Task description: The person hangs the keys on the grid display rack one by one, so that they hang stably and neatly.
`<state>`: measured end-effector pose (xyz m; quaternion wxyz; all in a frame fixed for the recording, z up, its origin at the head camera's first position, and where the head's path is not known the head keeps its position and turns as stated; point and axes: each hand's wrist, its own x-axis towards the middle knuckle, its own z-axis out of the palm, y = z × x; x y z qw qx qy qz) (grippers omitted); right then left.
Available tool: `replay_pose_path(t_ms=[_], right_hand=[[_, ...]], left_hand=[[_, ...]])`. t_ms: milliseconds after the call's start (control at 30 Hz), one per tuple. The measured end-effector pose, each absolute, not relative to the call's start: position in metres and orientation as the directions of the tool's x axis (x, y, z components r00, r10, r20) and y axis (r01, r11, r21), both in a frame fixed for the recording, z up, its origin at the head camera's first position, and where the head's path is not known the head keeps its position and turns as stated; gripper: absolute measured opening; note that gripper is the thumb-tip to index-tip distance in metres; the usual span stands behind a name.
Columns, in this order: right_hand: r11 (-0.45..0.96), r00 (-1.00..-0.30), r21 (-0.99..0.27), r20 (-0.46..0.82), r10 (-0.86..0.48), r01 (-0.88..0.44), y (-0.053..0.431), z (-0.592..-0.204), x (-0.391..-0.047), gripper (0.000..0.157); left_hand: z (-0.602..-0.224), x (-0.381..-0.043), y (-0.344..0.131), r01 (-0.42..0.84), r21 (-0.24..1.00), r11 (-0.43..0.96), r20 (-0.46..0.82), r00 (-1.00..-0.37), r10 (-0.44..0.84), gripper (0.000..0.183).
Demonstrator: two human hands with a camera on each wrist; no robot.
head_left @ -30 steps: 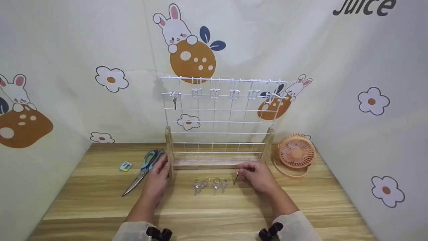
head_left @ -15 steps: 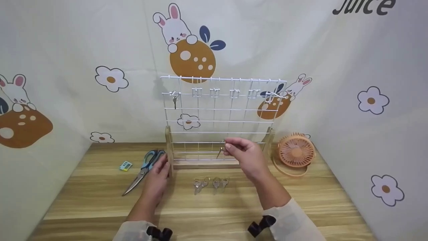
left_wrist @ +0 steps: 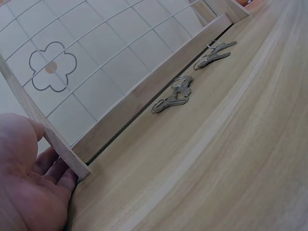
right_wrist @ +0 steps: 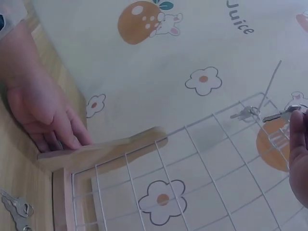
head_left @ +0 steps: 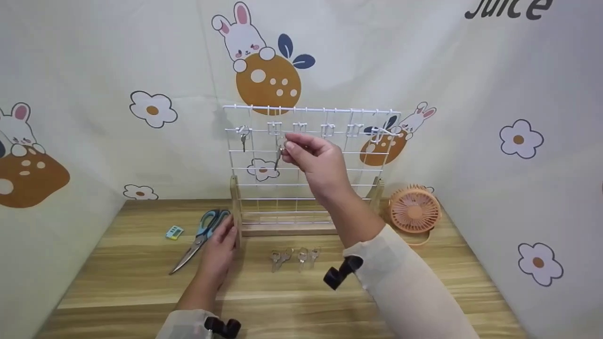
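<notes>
My right hand (head_left: 318, 165) pinches a small metal key (head_left: 277, 159) in front of the white wire grid rack (head_left: 287, 231), below the second hook (head_left: 274, 128) from the left. In the right wrist view, that key (right_wrist: 275, 117) sticks out from the fingertips, close to a hanging key (right_wrist: 246, 113). That other key (head_left: 244, 141) hangs from the leftmost hook in the head view. At the rack's left wooden leg (left_wrist: 65, 151), my left hand (left_wrist: 29, 178) grips the wood, its fingers partly hidden behind. Several keys with rings (head_left: 302, 256) lie on the table before the rack.
Scissors with blue handles (head_left: 202, 235) lie beside my left hand, and a small light-blue timer-like device (head_left: 174, 232) sits further left. An orange fan (head_left: 414, 209) stands right of the rack. A printed cloth backdrop (head_left: 471, 197) encloses the table.
My right hand has lifted the key from near the table, up and to the left, to just under the row of hooks. The left hand has stayed at the rack's leg.
</notes>
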<state>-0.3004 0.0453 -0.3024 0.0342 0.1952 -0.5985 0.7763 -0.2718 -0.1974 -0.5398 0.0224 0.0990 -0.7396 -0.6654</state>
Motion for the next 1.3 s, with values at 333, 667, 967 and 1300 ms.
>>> replay_pose_path(t_ms=[333, 667, 967, 1300], right_hand=[[-0.360, -0.932, -0.895, 0.333, -0.145, -0.264, 0.021, -0.292, -0.307, 0.026], [-0.337, -0.940, -0.894, 0.335, -0.065, -0.296, 0.016, -0.295, -0.312, 0.023], [-0.317, -0.933, -0.889, 0.358, -0.032, -0.330, 0.012, -0.293, -0.313, 0.027], [-0.317, -0.949, -0.901, 0.315, -0.010, -0.295, 0.023, -0.319, -0.319, 0.024]], left_hand=[[-0.541, -0.272, -0.198, -0.136, 0.989, 0.060, -0.124, -0.976, -0.177, 0.053], [-0.541, -0.273, -0.197, -0.122, 0.990, 0.068, -0.109, -0.979, -0.173, 0.054], [-0.541, -0.272, -0.196, -0.104, 0.992, 0.074, -0.089, -0.980, -0.179, 0.054], [-0.541, -0.271, -0.197, -0.142, 0.989, 0.031, -0.135, -0.976, -0.172, 0.055]])
